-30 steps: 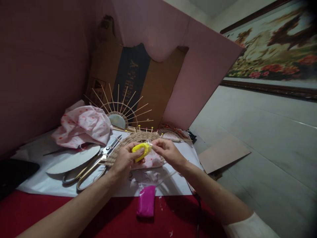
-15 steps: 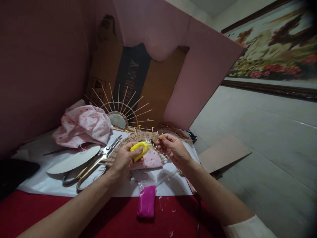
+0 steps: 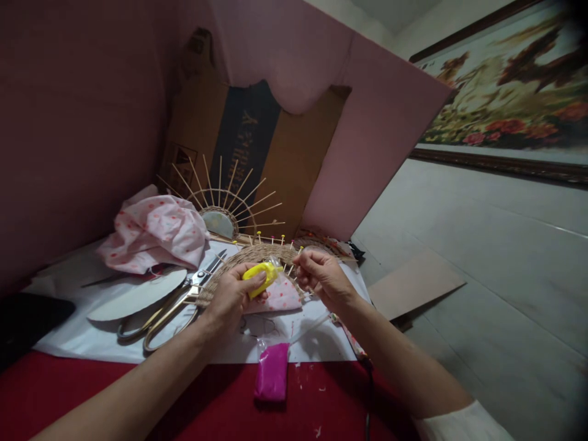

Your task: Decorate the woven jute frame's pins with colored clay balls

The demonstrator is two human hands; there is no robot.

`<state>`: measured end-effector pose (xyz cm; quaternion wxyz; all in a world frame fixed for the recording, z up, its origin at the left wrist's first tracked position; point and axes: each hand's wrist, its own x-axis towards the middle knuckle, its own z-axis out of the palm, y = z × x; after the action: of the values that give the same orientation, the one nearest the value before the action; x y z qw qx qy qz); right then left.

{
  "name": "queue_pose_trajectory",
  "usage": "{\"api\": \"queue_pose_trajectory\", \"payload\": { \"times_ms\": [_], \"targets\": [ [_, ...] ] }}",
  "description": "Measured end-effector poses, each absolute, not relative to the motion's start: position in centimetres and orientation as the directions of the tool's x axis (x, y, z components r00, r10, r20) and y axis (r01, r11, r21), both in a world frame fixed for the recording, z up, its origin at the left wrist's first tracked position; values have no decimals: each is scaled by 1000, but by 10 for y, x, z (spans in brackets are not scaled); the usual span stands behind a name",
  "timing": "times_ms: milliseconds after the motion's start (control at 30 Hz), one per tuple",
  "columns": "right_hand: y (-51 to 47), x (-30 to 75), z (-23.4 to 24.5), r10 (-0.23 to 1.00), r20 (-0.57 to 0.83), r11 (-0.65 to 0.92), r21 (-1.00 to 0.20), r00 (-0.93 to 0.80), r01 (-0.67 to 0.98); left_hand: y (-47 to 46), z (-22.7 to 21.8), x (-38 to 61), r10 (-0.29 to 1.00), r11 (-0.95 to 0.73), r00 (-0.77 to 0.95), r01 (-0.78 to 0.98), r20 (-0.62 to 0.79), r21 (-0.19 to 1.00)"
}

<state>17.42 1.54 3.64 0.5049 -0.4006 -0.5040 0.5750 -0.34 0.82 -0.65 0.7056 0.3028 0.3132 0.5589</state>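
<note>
one packet of yellow [image 3: 258, 280] in left hand [image 3: 231, 294], right hand [image 3: 325, 275] pinched, packet of magenta [image 3: 271, 373]

R hand [image 3: 325, 277] poss. pinches sth. too sm. to tell.

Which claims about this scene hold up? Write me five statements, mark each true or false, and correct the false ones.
1. The left hand holds the yellow packet. True.
2. The right hand holds the magenta packet. False: it lies apart from both hands, on the red surface.
3. In the picture, the scissors lie to the left of the magenta packet. True.
4. The cloth bundle is plain blue. False: it is pale pink with reddish dots.
5. Yellow-tipped sticks show along the far edge of the woven piece. True.
</note>
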Motion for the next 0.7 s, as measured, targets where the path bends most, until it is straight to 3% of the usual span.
{"api": "queue_pose_trajectory", "payload": {
  "times_ms": [167,433,700],
  "targets": [
    [16,173,39,986,68,30,-971,-155,-239,9,-6,-2,982,174,166,-600,-91,781],
    [21,170,40,988,77,51,-982,-135,-183,6,-4,-3,977,198,181,-581,-112,790],
    [24,156,55,971,215,201,-971,-108,-129,6,-6,-2,982,170,167,-563,-90,809]
  ]
}}
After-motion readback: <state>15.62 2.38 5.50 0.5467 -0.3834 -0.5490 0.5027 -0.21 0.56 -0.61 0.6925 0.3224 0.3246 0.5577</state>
